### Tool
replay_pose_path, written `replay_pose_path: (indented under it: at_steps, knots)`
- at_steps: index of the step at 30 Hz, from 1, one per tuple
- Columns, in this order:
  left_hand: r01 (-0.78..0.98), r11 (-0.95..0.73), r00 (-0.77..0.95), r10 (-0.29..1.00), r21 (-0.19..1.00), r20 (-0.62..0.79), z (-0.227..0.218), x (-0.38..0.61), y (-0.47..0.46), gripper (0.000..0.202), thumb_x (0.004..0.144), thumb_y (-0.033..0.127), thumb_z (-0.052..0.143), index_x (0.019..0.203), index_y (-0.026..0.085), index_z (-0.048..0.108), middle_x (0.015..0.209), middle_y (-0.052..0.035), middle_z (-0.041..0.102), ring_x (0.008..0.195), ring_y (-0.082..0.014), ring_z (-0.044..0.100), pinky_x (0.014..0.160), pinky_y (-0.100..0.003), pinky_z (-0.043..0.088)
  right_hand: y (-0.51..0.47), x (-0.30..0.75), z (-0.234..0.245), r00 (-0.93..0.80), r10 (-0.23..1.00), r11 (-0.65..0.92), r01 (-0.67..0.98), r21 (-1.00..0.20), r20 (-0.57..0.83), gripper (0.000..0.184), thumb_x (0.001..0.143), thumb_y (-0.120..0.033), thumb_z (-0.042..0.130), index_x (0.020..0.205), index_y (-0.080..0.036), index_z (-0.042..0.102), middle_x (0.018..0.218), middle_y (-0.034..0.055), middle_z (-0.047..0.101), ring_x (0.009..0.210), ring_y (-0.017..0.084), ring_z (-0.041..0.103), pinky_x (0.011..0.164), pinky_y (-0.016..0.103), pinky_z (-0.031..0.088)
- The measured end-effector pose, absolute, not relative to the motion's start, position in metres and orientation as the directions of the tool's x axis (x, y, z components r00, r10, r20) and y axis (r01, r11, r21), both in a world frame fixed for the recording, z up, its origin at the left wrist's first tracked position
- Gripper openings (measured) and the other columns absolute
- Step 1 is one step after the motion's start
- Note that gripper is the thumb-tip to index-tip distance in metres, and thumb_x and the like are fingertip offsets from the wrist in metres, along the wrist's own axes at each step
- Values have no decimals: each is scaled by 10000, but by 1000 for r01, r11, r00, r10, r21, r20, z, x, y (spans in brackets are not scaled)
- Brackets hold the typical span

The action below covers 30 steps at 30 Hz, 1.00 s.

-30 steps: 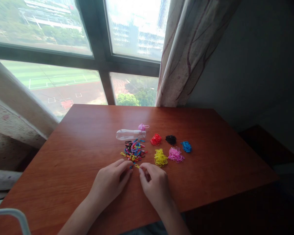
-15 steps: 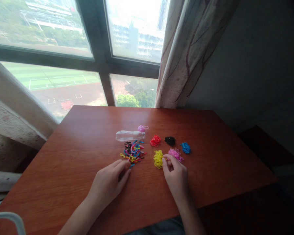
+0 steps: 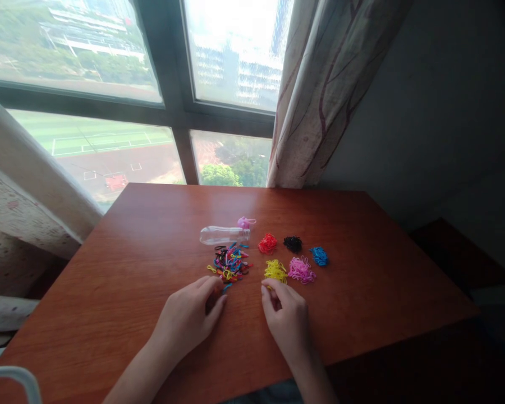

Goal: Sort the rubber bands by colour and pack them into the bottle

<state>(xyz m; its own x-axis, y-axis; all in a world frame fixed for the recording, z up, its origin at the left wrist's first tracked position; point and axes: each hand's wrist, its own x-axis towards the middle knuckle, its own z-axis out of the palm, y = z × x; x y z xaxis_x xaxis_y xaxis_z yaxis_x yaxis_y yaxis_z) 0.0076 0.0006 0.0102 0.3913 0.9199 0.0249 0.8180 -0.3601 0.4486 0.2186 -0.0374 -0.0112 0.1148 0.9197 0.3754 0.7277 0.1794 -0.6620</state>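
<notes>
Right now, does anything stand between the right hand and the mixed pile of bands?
Nothing visible: only tabletop lies between the right hand and the mixed pile. The yellow pile lies ahead of that hand.

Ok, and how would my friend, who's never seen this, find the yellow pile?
Start with the brown table by the window, then find the person's right hand on its near side. Just past that hand, between the mixed-colour pile on the left and the pink pile on the right, lies the yellow pile. It's the only pile that's all yellow.
</notes>
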Motion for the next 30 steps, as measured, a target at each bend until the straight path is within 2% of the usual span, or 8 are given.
replay_pose_path:
  at_steps: [8, 15, 20, 24, 30]
  knots:
    - [809, -375, 409, 912, 452, 23, 6, 4, 1, 157, 952, 288, 443, 942, 240, 591, 908, -12, 688, 826, -190, 667, 705, -274, 467, -40, 200, -8, -24, 949, 229, 737, -636, 315, 182, 926, -136, 510, 948, -211, 674, 821, 22, 705, 753, 167, 647, 726, 248, 421]
    - [784, -431, 467, 884, 446, 34, 5, 3, 2, 180, 946, 244, 449, 980, 255, 625, 972, -12, 705, 895, -193, 677, 740, -271, 483, -34, 187, -5, -102, 974, 202, 804, -560, 205, 195, 892, -152, 582, 1043, -248, 657, 804, -9, 695, 734, 174, 632, 658, 257, 367]
    - [757, -452, 491, 870, 472, 44, 5, 2, 1, 215, 946, 240, 449, 1037, 273, 641, 1004, -9, 707, 911, -181, 681, 744, -252, 487, -28, 178, -4, -112, 977, 193, 831, -522, 182, 114, 890, -157, 591, 937, -248, 641, 775, -18, 679, 730, 172, 627, 637, 264, 334]
    - [779, -409, 436, 898, 475, 57, 3, 0, 1, 205, 955, 280, 443, 1001, 262, 641, 980, -6, 708, 857, -169, 684, 726, -251, 484, -28, 178, -6, -104, 975, 197, 813, -547, 196, 107, 894, -149, 579, 848, -237, 619, 770, -15, 674, 735, 164, 619, 648, 254, 331]
    - [856, -318, 307, 947, 408, 94, 2, -5, 4, 237, 958, 354, 431, 1004, 263, 645, 982, 2, 713, 842, -190, 696, 676, -270, 475, -32, 182, -6, -48, 976, 178, 742, -646, 214, 112, 888, -151, 563, 843, -226, 633, 727, -12, 662, 674, 151, 603, 641, 235, 354]
